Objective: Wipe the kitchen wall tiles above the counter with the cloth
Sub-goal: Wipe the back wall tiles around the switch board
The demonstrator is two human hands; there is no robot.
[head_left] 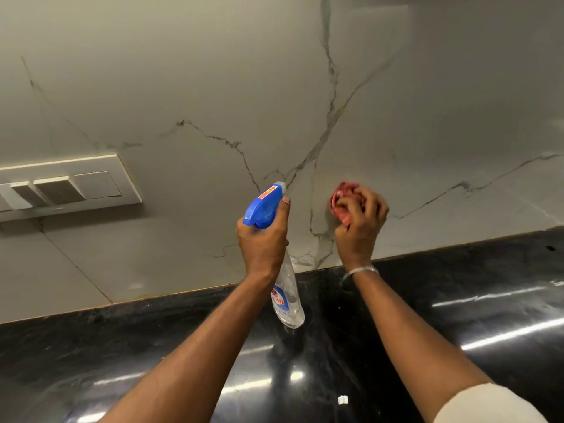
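The pale marble-patterned wall tiles [213, 87] with dark veins fill the upper part of the head view. My right hand [360, 227] grips a bunched red cloth [340, 199] and presses it against the tile just above the counter. My left hand [264, 242] holds a clear spray bottle [288, 297] by its neck. The bottle's blue trigger head [262, 207] points at the wall, and one finger rests at the trigger. Both hands sit side by side, a short gap apart.
A glossy black stone counter [457, 300] runs below the tiles. A white switch panel [67, 186] is mounted on the wall at the left. A small white scrap [343, 399] lies on the counter near the front.
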